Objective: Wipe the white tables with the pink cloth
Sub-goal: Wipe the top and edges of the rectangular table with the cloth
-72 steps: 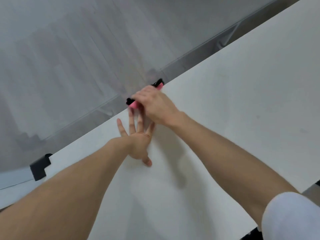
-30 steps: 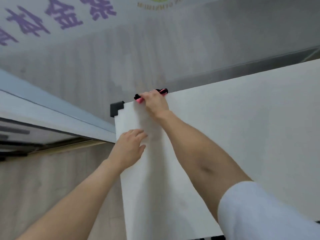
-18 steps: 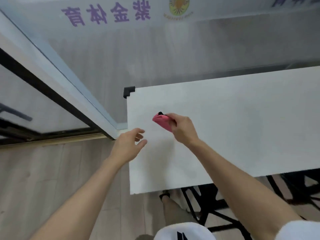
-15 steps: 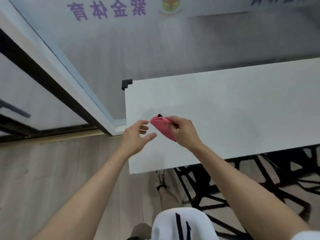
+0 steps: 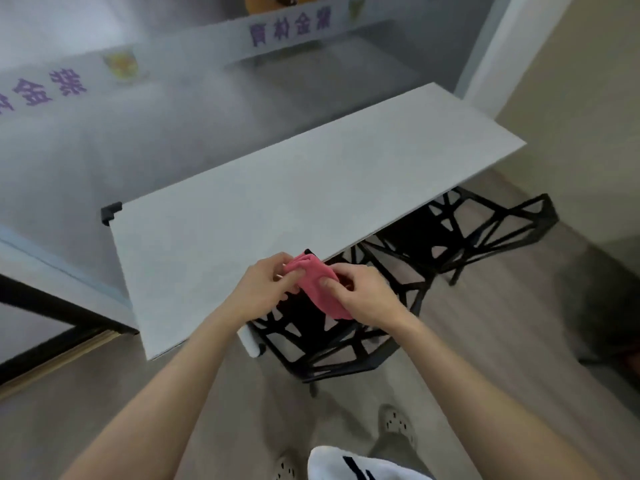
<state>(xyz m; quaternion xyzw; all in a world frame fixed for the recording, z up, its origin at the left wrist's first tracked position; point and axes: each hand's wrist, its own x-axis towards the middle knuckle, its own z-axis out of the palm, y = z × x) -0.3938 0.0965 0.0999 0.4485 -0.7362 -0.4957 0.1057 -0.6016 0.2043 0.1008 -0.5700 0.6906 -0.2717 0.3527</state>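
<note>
Gripping the pink cloth (image 5: 320,289), left hand (image 5: 265,294) and right hand (image 5: 367,296) pinch it above the white tabletop (image 5: 277,202) edge.

Tally from where I stand:
- white table (image 5: 277,195): one.
- pink cloth (image 5: 320,289): one.
- Hands on it: two, my left hand (image 5: 263,292) and my right hand (image 5: 360,296).
- Black wire-frame chairs: two, near chair (image 5: 329,348) and far chair (image 5: 485,230).
- Black corner guard (image 5: 110,213): one in sight.
- Shoes: two, left shoe (image 5: 285,467) and right shoe (image 5: 396,422).
- Purple lettering on glass: two groups, left lettering (image 5: 45,91) and upper lettering (image 5: 289,29).
</note>
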